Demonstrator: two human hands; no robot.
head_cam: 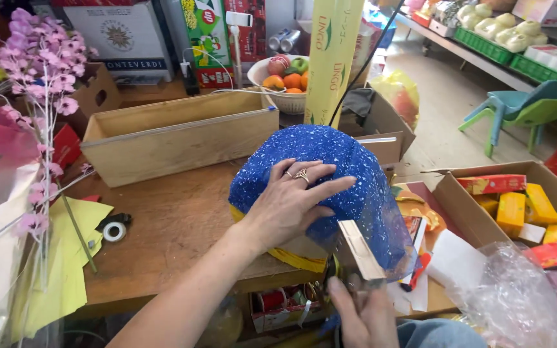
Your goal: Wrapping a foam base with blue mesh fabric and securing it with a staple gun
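Note:
A rounded bundle wrapped in blue, white-speckled mesh [317, 161] rests on the wooden table [169, 225], with yellow paper showing under its lower edge. My left hand [288, 203], with rings on two fingers, lies flat on the mesh, fingers spread. My right hand [362, 312] is at the bottom edge of the view, gripping a metal stapler [359, 254] whose jaw is at the lower right edge of the mesh.
A long open wooden box [175, 138] stands behind the bundle. Pink artificial flowers [40, 71] and yellow paper sheets [66, 258] are at left, a tape roll [115, 231] nearby. A fruit bowl [285, 80] and wrap roll [331, 58] stand behind; a carton of yellow packets [517, 206] sits right.

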